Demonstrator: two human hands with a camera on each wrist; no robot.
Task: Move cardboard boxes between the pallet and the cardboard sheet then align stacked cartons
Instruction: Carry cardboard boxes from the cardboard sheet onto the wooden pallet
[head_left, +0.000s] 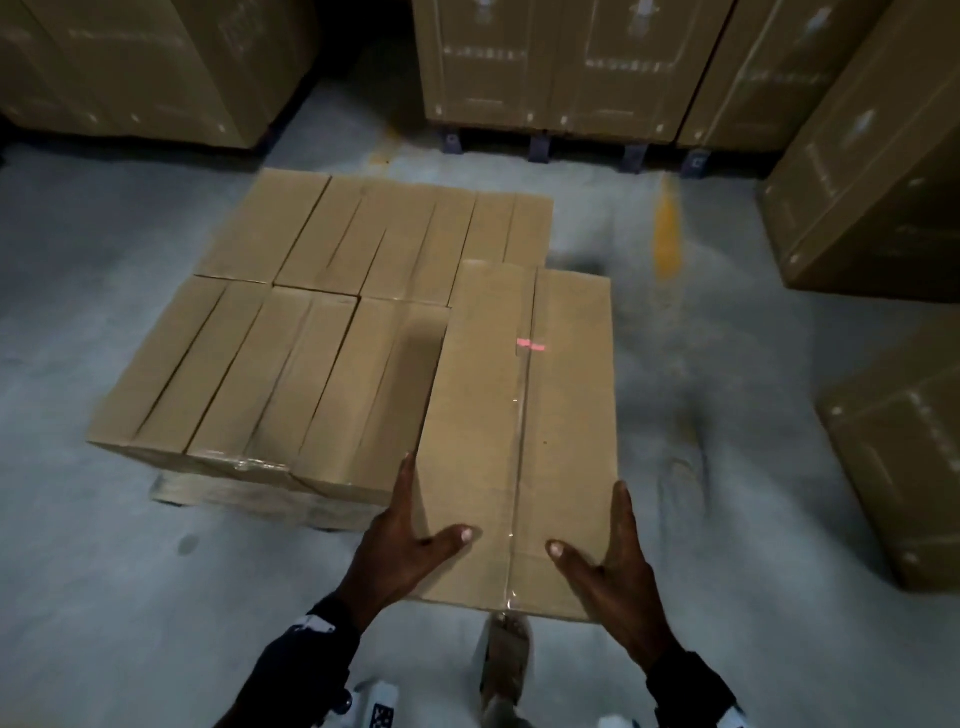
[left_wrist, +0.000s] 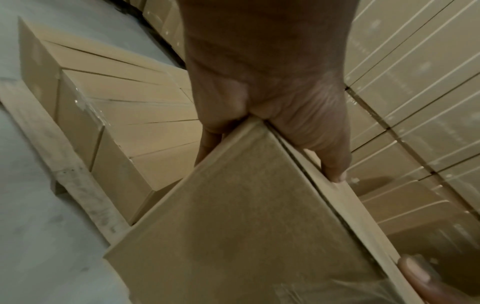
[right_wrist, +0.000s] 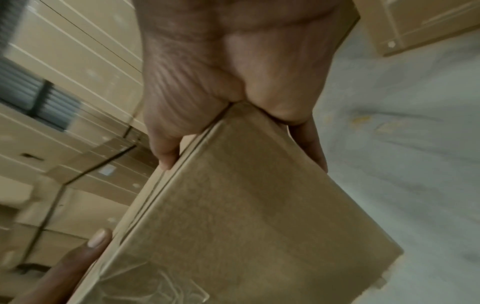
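- Head view: 1 long cardboard box (head_left: 519, 431) is carried clear of the floor (head_left: 779, 467), its far end over the right edge of the stacked cartons (head_left: 317, 332) on the pallet (left_wrist: 75, 174).
- Left hand (head_left: 405, 545) clamps the near left corner, fingers along the side, thumb across the top; right hand (head_left: 618, 551) mirrors it on the near right corner.
- Judged step: setting this box into the empty right-hand slot beside its neighbours.
- Keep it level, lower the far end first, then slide it flush against the adjoining carton.
- Free the side fingers before the gap closes, or they could be pinched.
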